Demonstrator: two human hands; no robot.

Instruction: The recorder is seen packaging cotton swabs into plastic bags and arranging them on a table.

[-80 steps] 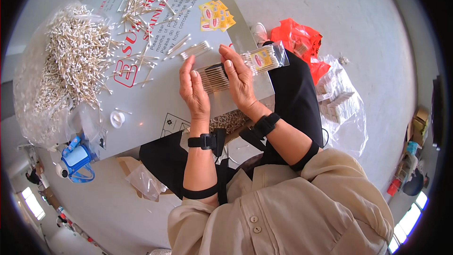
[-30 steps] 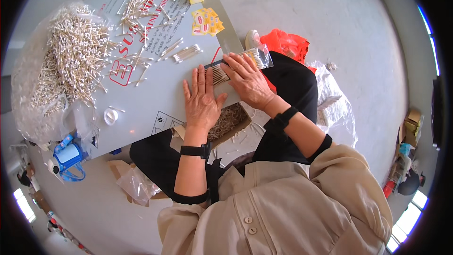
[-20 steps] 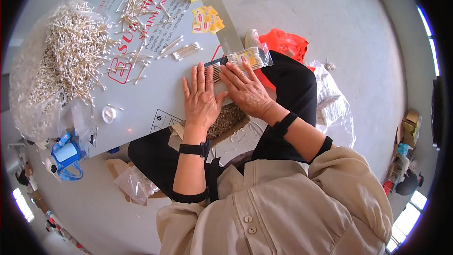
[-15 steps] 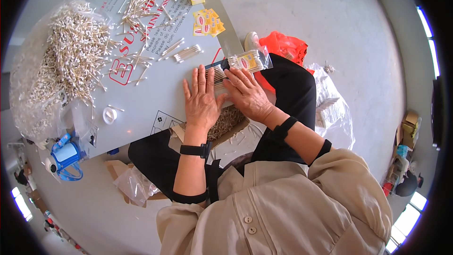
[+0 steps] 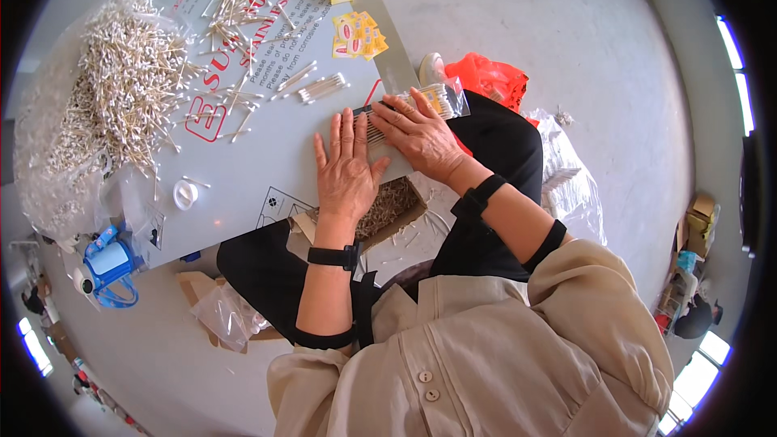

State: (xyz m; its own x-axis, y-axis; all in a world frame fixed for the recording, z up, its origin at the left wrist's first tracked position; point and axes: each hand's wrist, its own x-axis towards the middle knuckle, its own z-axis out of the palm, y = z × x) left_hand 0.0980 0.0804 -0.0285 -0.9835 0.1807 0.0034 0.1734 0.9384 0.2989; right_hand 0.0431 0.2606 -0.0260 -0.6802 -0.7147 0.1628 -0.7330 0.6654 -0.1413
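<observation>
Packet [image 5: 444, 102] lengthwise toward upper right

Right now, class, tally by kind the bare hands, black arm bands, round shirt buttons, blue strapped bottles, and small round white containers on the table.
Bare left hand, bare right hand: 2
Black arm bands: 4
Round shirt buttons: 2
Blue strapped bottle: 1
Small round white container: 1
Total: 10

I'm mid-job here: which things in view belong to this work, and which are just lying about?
In use, or likely to be:
- swab row under the left hand and right hand
- clear wrapper at its right end
- heaped swabs
- yellow cards

Apparently just lying about:
- blue bottle
- cardboard box, far right
</observation>
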